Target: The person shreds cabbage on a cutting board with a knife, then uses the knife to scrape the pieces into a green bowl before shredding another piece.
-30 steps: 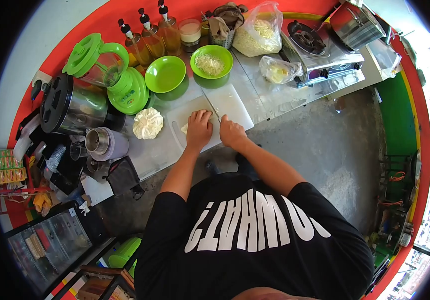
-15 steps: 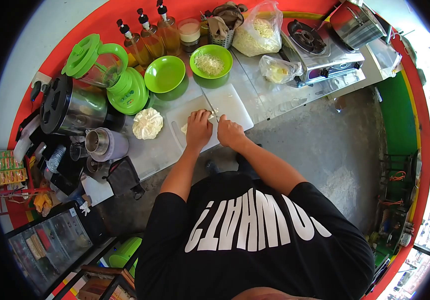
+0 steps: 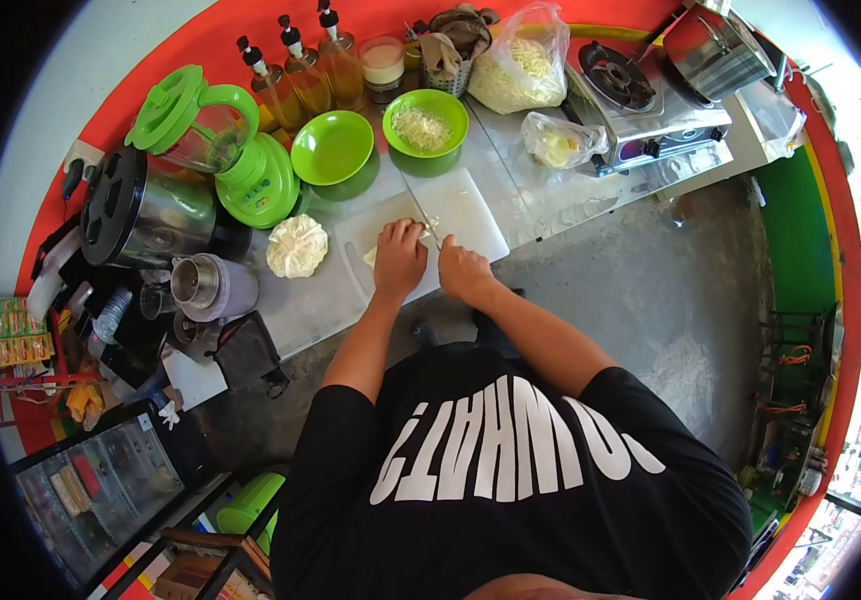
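Observation:
A white cutting board (image 3: pixel 471 215) lies near the counter's front edge. On it, my left hand (image 3: pixel 401 260) presses down with bent fingers on a pale cabbage piece (image 3: pixel 371 257), most of which the hand covers. My right hand (image 3: pixel 465 270) is closed around the handle of a knife (image 3: pixel 435 236); its thin blade points away from me, close to my left fingertips. Small pale shreds lie beside the blade. Left of the board sits a larger cabbage chunk (image 3: pixel 297 246). Behind the board, a green bowl (image 3: pixel 457 140) contains shredded cabbage (image 3: pixel 421 128).
Another green bowl (image 3: pixel 333 148) stands beside a green blender (image 3: pixel 259 182). Pump bottles (image 3: pixel 307 84) line the wall. A bag of shreds (image 3: pixel 519 75) and a smaller plastic bag (image 3: pixel 561 142) are near the gas stove (image 3: pixel 641 95). A metal flask (image 3: pixel 213 288) stands at left.
My right hand and the knife have shifted very slightly. My left hand stays on the cabbage piece, and the bowls and other things remain where they were.

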